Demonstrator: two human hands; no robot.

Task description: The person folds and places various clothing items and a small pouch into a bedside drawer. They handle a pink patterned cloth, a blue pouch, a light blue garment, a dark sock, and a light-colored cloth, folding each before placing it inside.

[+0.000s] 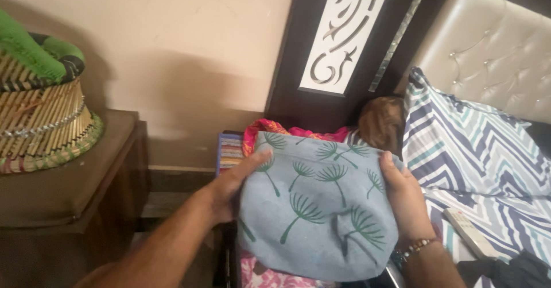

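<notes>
Both hands grip the blue pouch, left hand (229, 187) and right hand (404, 199) clamped on its sides (315, 207), held over the pink cloth (270, 130), not set down yet.

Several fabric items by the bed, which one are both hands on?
The grey-blue cloth with green dandelion prints, gripped by the left hand and right hand. The pink cloth lies behind it; the chevron-striped pillow sits untouched to the right.
</notes>
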